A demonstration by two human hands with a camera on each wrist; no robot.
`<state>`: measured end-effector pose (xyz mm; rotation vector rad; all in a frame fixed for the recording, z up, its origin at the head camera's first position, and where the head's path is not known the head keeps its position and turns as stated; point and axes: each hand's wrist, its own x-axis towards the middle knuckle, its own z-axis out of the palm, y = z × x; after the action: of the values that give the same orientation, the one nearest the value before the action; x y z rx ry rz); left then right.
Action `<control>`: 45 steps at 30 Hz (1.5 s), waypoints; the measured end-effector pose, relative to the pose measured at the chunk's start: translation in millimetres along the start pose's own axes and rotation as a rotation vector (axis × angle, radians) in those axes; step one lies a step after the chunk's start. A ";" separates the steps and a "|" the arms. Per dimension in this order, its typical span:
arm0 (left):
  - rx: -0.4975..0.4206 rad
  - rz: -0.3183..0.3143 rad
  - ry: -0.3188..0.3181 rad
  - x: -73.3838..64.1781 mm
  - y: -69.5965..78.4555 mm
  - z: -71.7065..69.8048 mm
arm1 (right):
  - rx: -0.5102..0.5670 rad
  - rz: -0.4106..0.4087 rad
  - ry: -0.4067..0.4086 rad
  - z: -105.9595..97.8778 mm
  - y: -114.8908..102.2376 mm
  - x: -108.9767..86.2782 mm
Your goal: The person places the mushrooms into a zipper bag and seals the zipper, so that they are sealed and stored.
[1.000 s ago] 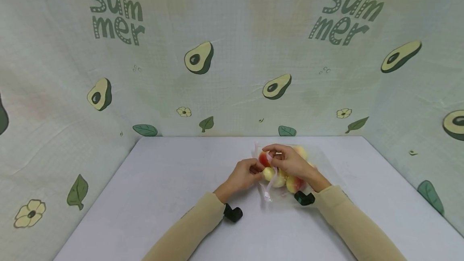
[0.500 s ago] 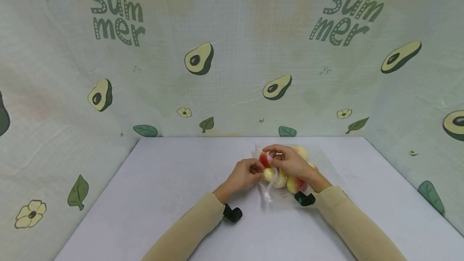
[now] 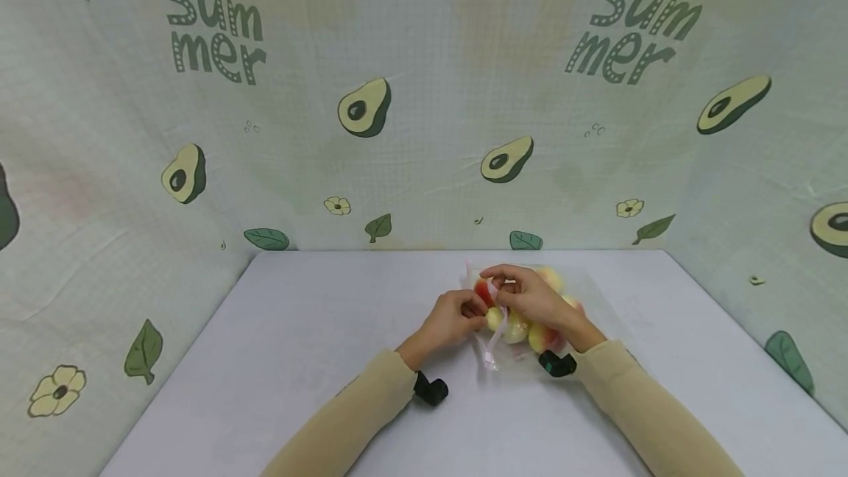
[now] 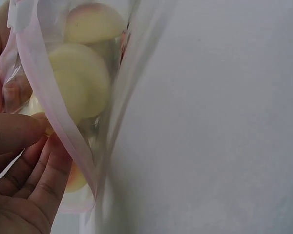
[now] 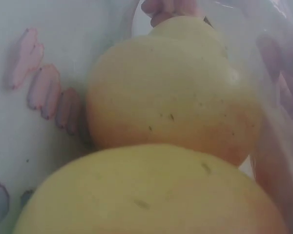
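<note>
A clear zip bag with a pink zip strip lies on the table at right of centre, its mouth facing left. Inside are several yellow fruits with red blush. One, a yellow pear, has its narrow end toward the bag's mouth. My left hand reaches into the mouth and pinches the pear's narrow end between thumb and fingers. From above, my right hand pinches the pink edge and holds the mouth up. Its palm hides part of the fruit behind it.
A white table spreads to the left and front of the bag. Behind it and at the sides hangs a printed cloth. Black wrist cameras sit under both sleeves. Pink print shows on the bag in the right wrist view.
My left hand has shifted slightly to the right, and the pear and neighbouring fruits have slid a little deeper into the bag. The right hand has stayed in place.
</note>
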<state>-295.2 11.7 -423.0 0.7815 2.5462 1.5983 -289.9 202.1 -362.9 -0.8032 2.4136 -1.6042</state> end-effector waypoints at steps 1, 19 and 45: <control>0.007 0.004 -0.005 0.4 -0.1 0.7 | -0.006 0.002 0.002 -0.3 -0.2 -0.1; 0.025 -0.042 0.015 -10.9 3.6 -8.3 | 0.014 0.001 0.000 -0.2 0.4 0.0; -0.007 -0.057 -0.019 -37.8 10.3 -16.4 | -0.007 0.010 0.004 2.1 2.0 -0.4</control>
<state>-262.9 -14.7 -415.2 0.7138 2.5248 1.5745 -289.4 201.2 -365.6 -0.7881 2.4227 -1.5962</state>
